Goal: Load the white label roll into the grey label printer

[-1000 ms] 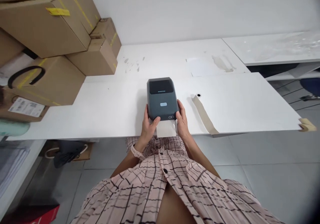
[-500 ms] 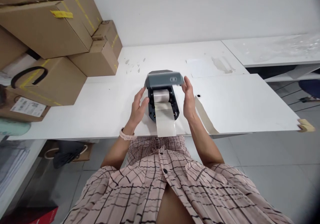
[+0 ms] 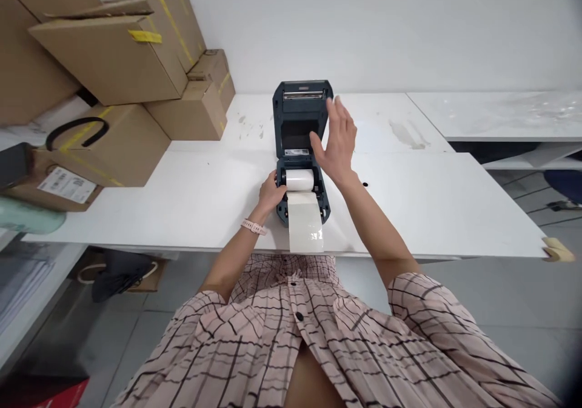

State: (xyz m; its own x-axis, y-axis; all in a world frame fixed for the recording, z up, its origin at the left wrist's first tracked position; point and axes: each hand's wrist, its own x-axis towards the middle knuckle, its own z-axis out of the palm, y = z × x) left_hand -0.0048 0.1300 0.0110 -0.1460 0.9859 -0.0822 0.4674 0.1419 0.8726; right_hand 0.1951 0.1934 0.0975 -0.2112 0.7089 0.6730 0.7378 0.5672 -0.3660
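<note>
Label printer (image 3: pixel 302 180), near front edge of tabletop (image 3: pixel 431 202): lid (image 3: pixel 297 114) raised upright, paper roll (image 3: pixel 299 180) seated, strip (image 3: pixel 305 226) fed out front. Left hand (image 3: pixel 271 193) fingers curled on base; right hand (image 3: pixel 337 141) fingers spread, beside lid.

Open label printer (image 3: pixel 297 153) (lid (image 3: pixel 297 111) upright)

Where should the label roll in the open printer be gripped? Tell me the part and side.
Probably its curved middle, from above. The label roll lies crosswise in the printer bay, ends walled in, lid upright behind, paper strip leading out the front; only its top is free.
</note>
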